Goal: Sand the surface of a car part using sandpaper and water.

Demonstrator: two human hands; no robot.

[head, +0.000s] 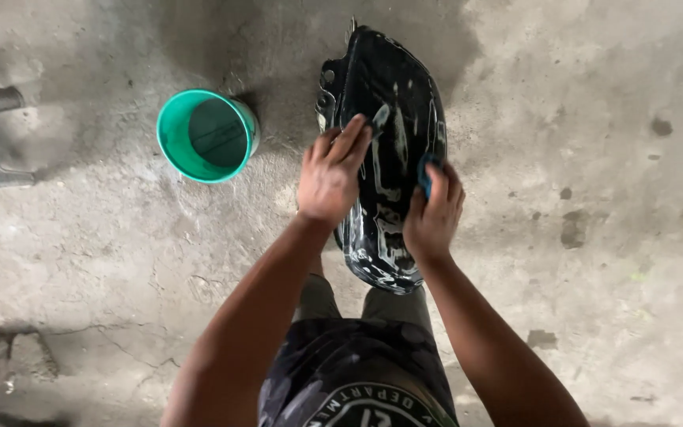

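Motorcycle fuel tank (385,150), black, standing on the concrete floor (594,237) beside a green bucket (205,136), looks soaped but unrinsed as I brace my flat, spread left hand (330,174) and clamp my right hand (435,212) on a blue sponge (425,174).

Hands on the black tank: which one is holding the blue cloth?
The right hand, pressing a blue cloth against the soapy black tank. The left hand lies bare and flat on the tank's other side.
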